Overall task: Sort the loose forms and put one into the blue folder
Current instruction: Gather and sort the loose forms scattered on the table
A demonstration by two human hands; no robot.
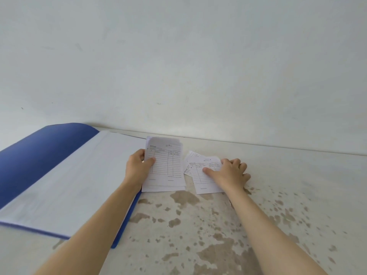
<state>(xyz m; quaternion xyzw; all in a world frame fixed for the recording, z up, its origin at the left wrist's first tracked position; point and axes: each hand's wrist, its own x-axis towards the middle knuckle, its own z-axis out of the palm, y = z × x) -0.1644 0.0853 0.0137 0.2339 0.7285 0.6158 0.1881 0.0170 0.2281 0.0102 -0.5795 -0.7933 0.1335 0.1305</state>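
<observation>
Left hand point(138, 168) pinching stack of forms point(166, 171), thumb on top. Blue folder point(39, 155) lying open just left of it, nearer this hand. Right hand point(228, 173) pressing spread fingers on loose forms point(204, 185) alongside.

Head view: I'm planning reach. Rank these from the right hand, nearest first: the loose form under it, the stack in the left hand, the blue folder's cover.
1. Loose form: under the right hand, touching.
2. Stack: left of it, held by the left hand.
3. Blue folder cover: far left.
</observation>
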